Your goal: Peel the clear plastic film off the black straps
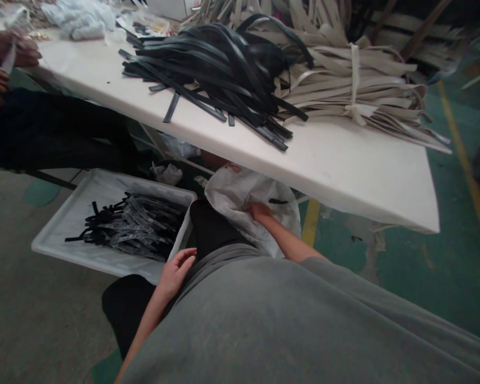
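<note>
My left hand [178,273] rests near my lap, fingers slightly bent and apart, with nothing in it. Beside it stands a white tray [52,242] holding a heap of dark strips [134,226] with pale markings. My right hand [259,212] reaches into a white sack [240,194] under the table's edge; its fingertips are at the sack's material, and what they hold, if anything, is too small to make out. A short black strip [278,201] lies at the sack, to the right of that hand.
Above, a white table [384,176] carries a pile of black strips [224,64] and a tied bundle of beige strips [384,90]. At the far left, another person's hands [14,50] hold something pale. Clear plastic bags [80,18] lie at the table's back left.
</note>
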Motion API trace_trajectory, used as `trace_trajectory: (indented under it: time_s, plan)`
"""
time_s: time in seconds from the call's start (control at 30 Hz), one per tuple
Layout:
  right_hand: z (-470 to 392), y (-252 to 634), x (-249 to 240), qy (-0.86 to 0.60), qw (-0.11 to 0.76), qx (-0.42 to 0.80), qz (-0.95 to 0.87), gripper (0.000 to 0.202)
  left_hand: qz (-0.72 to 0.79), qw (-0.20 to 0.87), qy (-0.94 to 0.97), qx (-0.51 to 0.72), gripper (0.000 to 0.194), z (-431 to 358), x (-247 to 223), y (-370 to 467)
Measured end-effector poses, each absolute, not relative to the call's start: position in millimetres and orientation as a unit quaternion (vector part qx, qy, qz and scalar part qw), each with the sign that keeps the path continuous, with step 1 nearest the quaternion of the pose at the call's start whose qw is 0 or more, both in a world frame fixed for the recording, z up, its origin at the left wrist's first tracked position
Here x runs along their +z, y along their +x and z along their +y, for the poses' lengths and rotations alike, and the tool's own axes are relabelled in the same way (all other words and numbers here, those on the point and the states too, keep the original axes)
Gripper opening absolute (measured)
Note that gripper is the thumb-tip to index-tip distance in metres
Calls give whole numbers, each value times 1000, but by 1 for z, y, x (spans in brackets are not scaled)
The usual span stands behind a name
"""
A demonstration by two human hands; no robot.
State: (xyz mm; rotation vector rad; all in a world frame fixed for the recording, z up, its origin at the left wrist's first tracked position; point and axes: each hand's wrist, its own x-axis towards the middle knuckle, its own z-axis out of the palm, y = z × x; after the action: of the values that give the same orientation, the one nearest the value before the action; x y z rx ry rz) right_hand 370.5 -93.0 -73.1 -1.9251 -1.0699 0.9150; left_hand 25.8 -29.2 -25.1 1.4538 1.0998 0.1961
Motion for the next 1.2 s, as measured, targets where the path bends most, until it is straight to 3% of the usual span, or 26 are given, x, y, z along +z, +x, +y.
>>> trace_trajectory:
  time_s: [0.1, 0.23, 0.4, 0.57, 0.77, 1.03, 1.2]
  plan:
    - [-101, 389, -62, -799, 330, 350, -360, 22, 479, 603, 632, 91, 45, -29, -27, 23]
    - [-99, 388, -29, -793, 347, 366, -343, 33, 470, 605, 635, 100, 43, -26, -28, 26]
    - [-72, 335, 24, -612, 496, 518, -333, 43, 431, 638, 620, 151, 39, -21, -9, 48]
    - [-37, 270, 63, -493, 460, 622, -398, 41, 364, 674, 590, 256, 62, -13, 15, 78]
    - [11, 232, 86, -541, 416, 440, -584, 31, 379, 690, 527, 319, 36, -3, 26, 75]
    - [62, 223, 100, -538, 435, 435, -576, 30, 413, 727, 401, 375, 37, -7, 23, 27]
    - [58, 195, 100, -503, 356, 412, -672, 32, 376, 736, 353, 439, 44, 9, 39, 25]
